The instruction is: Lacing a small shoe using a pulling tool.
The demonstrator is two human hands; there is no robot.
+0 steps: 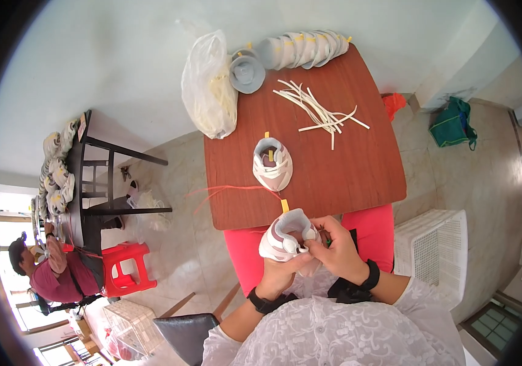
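Note:
Over my lap I hold a white and dusky pink shoe upper [277,244] with a grey lining and a yellow heel tab. My left hand [280,274] is closed around its near left side, thumb on top. At the shoe's right side, my right hand [339,251] pinches its front opening; whether a lace end sits between those fingers is too small to tell. A similar shoe [273,171] with crossed white straps stands on the brown table [346,177] just beyond. Thin red cords [236,188] lie across the table's left edge.
White laces [319,113] lie loose on the table. A row of nested shoe uppers [303,49] and a clear plastic bag [210,88] are at the back. A white basket [432,250] stands right. At left, a co-worker [59,274] sits near a red stool [128,268].

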